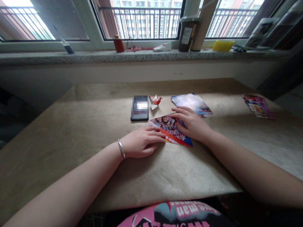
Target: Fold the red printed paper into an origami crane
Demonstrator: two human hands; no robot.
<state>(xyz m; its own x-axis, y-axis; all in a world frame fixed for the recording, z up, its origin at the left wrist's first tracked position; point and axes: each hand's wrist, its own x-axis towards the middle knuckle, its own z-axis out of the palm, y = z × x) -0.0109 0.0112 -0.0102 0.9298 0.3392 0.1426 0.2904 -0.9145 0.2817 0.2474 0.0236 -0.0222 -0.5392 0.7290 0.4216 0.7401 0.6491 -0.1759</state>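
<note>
A printed colour sheet (170,131), folded into a triangle, lies flat on the brown table (82,126). My left hand (142,142), with a silver bangle at the wrist, presses its stretched fingers on the sheet's left edge. My right hand (190,123) lies flat on the sheet's right part, fingers spread. Neither hand holds anything up. Just beyond the sheet sits a small folded paper crane (155,101), and a dark phone (139,108) lies to its left.
A glossy leaflet (191,104) lies behind my right hand and another leaflet (258,106) sits at the far right. The stone windowsill (94,56) carries a red cup (118,44), a dark jar (187,34) and a yellow sponge (222,45).
</note>
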